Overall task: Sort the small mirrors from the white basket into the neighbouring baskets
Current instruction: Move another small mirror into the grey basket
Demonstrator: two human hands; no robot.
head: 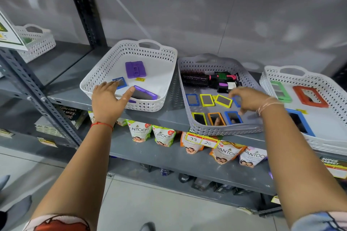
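From the head camera I see three baskets in a row on a grey metal shelf (165, 118). The white basket (105, 73) sits toward the shelf's left end, a grey basket (189, 114) stands just beside it in the middle, and another white basket (330, 88) lies toward the right end.

My left hand (109, 99) rests over the front rim of the left white basket, fingers spread and open, gripping nothing; the thumb touches the corner of a purple-framed mirror (144, 94) lying tilted against the front wall. The fingertips lie at a small blue-framed mirror (120, 82) on the basket floor. A purple mirror lying face down (135, 69) sits farther back, near the middle.

My right hand (249, 99) hovers over the grey basket with the fingers curled downward; I cannot tell whether it holds anything. Under it lie small mirrors in two rows: a blue one (192, 99), two yellow ones (207, 100), then yellow, orange (216, 118) and blue along the front wall. A hairbrush (197, 78) lies at the back of that basket.

The right basket holds a green mirror (279, 91), a red one (309, 96) and a large blue one (300, 122).
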